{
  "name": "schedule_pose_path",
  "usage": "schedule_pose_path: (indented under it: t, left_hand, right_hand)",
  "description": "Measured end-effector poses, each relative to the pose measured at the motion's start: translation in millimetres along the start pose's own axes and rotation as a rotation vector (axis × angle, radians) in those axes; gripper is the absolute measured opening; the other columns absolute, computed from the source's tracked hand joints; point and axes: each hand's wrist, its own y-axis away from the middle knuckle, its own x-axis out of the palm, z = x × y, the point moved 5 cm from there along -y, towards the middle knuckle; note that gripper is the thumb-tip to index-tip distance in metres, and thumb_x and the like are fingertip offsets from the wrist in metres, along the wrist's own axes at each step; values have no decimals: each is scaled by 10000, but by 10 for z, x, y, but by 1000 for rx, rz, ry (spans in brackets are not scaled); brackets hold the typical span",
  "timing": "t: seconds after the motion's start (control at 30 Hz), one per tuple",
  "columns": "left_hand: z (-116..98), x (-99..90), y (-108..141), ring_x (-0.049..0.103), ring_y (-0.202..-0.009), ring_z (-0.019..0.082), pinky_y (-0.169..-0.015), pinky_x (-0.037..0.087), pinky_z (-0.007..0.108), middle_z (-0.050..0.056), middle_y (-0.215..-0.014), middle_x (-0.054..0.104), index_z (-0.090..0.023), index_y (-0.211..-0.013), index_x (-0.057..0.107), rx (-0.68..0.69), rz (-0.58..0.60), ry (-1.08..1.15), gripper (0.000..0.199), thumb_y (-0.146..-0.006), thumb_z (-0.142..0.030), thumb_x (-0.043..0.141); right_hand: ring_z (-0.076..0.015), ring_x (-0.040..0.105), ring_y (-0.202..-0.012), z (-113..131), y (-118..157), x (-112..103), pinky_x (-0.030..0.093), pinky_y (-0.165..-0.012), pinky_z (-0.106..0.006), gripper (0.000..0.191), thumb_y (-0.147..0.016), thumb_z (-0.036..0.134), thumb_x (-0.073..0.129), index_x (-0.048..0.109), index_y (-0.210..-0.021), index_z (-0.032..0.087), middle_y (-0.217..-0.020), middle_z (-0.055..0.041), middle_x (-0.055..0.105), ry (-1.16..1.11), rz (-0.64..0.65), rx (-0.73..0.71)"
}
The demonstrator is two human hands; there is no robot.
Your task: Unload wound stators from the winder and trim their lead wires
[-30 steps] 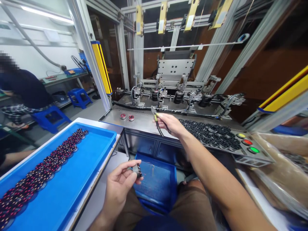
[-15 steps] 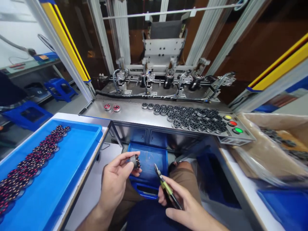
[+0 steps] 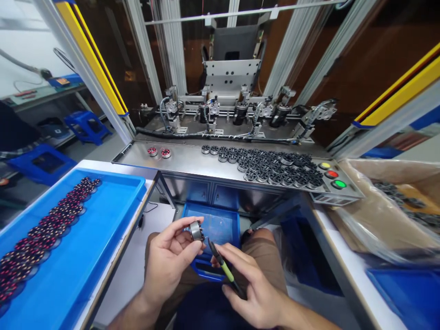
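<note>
My left hand [image 3: 171, 256] pinches a motor stator [image 3: 196, 230], a short grey cylinder with dark teeth on its right face, tilted on its side. My right hand [image 3: 252, 282] is wrapped round a pair of cutting pliers [image 3: 225, 268] with green and black handles. Their tip points up and left, close to the stator's toothed side; whether it touches I cannot tell. Below both hands stands a blue bin [image 3: 228, 224] on the floor. On the metal ledge ahead lie two red-wound stators [image 3: 166, 153] at the left and many dark grey stators [image 3: 271, 167] at the right.
A blue tray [image 3: 113, 206] on the left table holds rows of red-and-copper wound stators. Right of the ledge are yellow, red and green buttons [image 3: 339, 184] and a plastic-lined box [image 3: 357, 220]. A machine with several clamping stations [image 3: 240, 112] stands behind, between yellow-edged posts.
My right hand has brought the pliers left and up to the stator. In my left hand the stator has turned, showing more of its grey side. My view has shifted slightly.
</note>
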Motion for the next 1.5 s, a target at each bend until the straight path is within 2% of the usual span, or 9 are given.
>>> schedule_pose_path:
  t: [0.23,0.37,0.57,0.63,0.73,0.87,1.1,1.33,1.5]
  left_hand:
    - [-5,34,5,732,-808,171,-656,603,214,82,-1082,760,-210,-1088,699,-15,11,-9,342,-759,-139,763]
    - [-10,30,13,733,-800,189,-651,609,236,107,-1052,763,-177,-1087,695,-16,5,-25,344,-752,-149,768]
    - [25,-3,20,728,-859,170,-729,604,226,92,-1126,743,-215,-1098,701,28,37,-24,356,-763,-106,753]
    - [16,-10,27,720,-936,193,-746,604,234,92,-1159,729,-223,-1090,704,58,41,-17,347,-765,-113,751]
    - [-34,-19,42,695,-1031,226,-743,604,253,88,-1160,726,-228,-1039,717,111,5,-35,260,-794,-142,726]
    - [-115,-22,55,672,-1089,241,-891,571,331,79,-1113,742,-220,-970,731,178,-68,-117,181,-805,-148,713]
    - [-108,-29,66,664,-1106,194,-921,551,280,20,-1132,734,-271,-1003,720,231,0,-159,236,-838,-110,668]
    - [-120,-8,104,663,-1107,181,-928,549,259,20,-1143,731,-275,-1014,715,240,34,-224,252,-843,-98,660]
    - [-148,9,101,673,-1090,187,-890,569,254,22,-1148,730,-278,-1012,714,238,26,-237,251,-841,-102,660]
  right_hand:
    - [-218,675,-914,41,-33,-2,574,-753,-278,678,-729,92,520,483,-1395,217,-1016,-95,698,0,-28,-30]
    - [-225,669,-856,-26,3,29,565,-721,-302,674,-740,106,518,490,-1401,236,-944,-82,700,24,-23,-3]
    - [-189,629,-717,-81,-2,53,550,-652,-296,710,-746,75,474,445,-1438,227,-831,-52,653,-16,-7,-10]
    - [-193,639,-745,-48,-17,31,556,-674,-295,723,-728,65,477,450,-1431,237,-863,-58,658,-8,-18,-20]
    - [-224,665,-895,18,-27,14,570,-774,-302,780,-674,59,491,445,-1431,242,-1017,-87,674,7,-10,-28]
    - [-245,664,-997,51,-20,26,574,-840,-313,826,-643,61,494,427,-1445,242,-1104,-94,669,9,6,-25]
    - [-236,670,-942,56,-49,25,584,-780,-305,817,-653,65,489,424,-1448,245,-1031,-84,679,-7,-12,-50]
    - [-239,677,-852,22,-7,33,570,-686,-310,744,-689,86,490,473,-1419,228,-911,-72,699,66,-19,-57]
    - [-236,675,-894,32,-23,22,573,-742,-301,779,-672,67,485,452,-1432,231,-995,-77,705,50,-40,-20]
